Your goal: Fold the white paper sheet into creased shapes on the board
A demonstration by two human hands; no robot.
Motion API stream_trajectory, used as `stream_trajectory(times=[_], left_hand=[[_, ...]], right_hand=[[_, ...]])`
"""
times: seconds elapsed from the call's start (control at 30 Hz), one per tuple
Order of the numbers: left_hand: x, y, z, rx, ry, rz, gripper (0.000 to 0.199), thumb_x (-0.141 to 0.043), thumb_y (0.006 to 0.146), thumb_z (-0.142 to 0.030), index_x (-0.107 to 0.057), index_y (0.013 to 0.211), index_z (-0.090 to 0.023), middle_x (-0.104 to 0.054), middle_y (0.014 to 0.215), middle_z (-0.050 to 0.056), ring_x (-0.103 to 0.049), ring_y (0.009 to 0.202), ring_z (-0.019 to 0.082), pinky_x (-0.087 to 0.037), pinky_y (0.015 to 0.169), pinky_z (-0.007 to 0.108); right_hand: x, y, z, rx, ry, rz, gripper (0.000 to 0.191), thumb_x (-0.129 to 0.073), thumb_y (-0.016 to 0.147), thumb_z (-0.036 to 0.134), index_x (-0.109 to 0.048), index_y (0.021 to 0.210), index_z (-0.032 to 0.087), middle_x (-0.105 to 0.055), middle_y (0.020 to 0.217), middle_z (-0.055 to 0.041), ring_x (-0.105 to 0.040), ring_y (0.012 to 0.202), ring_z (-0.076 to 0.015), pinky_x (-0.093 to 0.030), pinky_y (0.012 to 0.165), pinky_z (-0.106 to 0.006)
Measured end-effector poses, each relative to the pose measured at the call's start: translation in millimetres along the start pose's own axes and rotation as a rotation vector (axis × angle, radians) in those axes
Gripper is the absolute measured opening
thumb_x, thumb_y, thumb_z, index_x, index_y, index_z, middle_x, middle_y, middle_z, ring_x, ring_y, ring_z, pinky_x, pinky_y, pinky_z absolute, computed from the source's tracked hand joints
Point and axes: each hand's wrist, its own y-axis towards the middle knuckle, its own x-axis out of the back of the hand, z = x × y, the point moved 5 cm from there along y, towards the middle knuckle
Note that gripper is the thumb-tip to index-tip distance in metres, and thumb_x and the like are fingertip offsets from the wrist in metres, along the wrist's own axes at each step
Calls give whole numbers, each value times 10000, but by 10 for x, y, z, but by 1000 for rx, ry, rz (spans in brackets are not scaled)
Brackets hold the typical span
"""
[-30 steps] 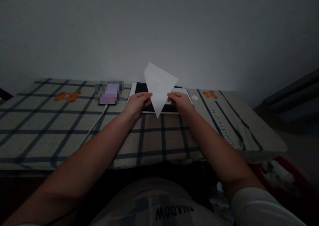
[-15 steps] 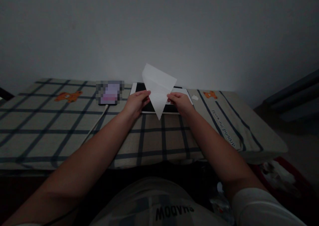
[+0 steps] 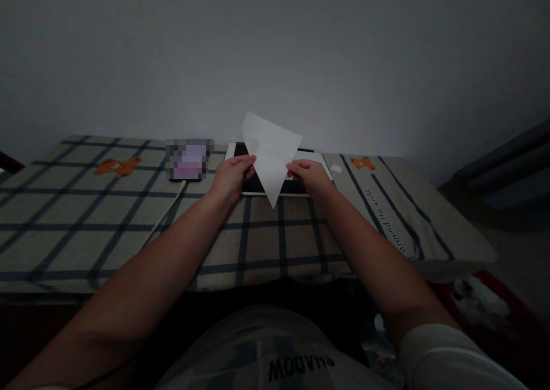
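Between my hands a folded sheet of white paper (image 3: pixel 273 155) is held up, its sharp point downward and its wider edge tilted at the top. My left hand (image 3: pixel 232 177) pinches its left edge between thumb and fingers. On the opposite edge, my right hand (image 3: pixel 313 178) pinches it the same way. Behind and below the paper lies a black and white flat item (image 3: pixel 296 187), perhaps a booklet, partly covered by the paper and hands. A small white scrap (image 3: pixel 336 168) rests just right of it.
A checked cloth (image 3: pixel 275 241) with bear prints covers the table, which meets a plain wall (image 3: pixel 275 52). To the left lies a phone (image 3: pixel 189 161), its screen pixelated, with a white cable (image 3: pixel 165 212) running toward me. A red bin (image 3: pixel 494 304) holding white stuff stands low right.
The paper and both hands have shifted very slightly left, and the paper's top edge sits a little lower. My grip on both edges looks the same.
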Motion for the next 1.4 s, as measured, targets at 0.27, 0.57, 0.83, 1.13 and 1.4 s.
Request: stream_trajectory(times=[0.27, 0.57, 0.83, 1.13, 1.4], left_hand=[[32, 30, 12, -3, 4, -11, 125, -836, 734, -196, -723, 728, -141, -719, 757, 28, -633, 675, 89, -526, 665, 187], [51, 36, -24, -2, 10, -44, 155, -849, 733, -180, -705, 689, -143, -698, 713, 22, -607, 630, 83, -510, 643, 185], [116, 120, -27, -27, 43, -82, 115, -781, 765, -135, -710, 675, -126, -667, 658, 5, -547, 557, 50, -462, 571, 150], [119, 90, -50, -37, 11, -81, 122, -833, 740, -167, -721, 704, -135, -717, 750, 29, -622, 651, 83, -512, 630, 172], [111, 102, -46, -14, -55, -67, 176, -844, 742, -172, -685, 668, -157, -661, 684, -9, -567, 599, 65, -499, 617, 163]], right_hand=[[10, 15, -45, 10, 1, 17, 243, -838, 636, 409, -739, 712, 200, -704, 689, -17, -599, 672, -145, -476, 715, -319], [14, 0, -29, -13, -61, 12, 204, -838, 681, 383, -744, 725, 208, -714, 715, -25, -628, 700, -159, -506, 734, -331], [12, 18, -51, 40, -95, 77, 204, -810, 708, 412, -760, 721, 215, -724, 730, -28, -618, 697, -157, -491, 714, -320], [6, 1, -26, 15, -94, 74, 204, -818, 681, 402, -757, 707, 209, -718, 710, -31, -616, 683, -158, -484, 707, -323], [-7, -19, 3, -4, -96, 73, 204, -819, 681, 405, -745, 695, 215, -718, 717, -32, -614, 701, -165, -492, 716, -332]])
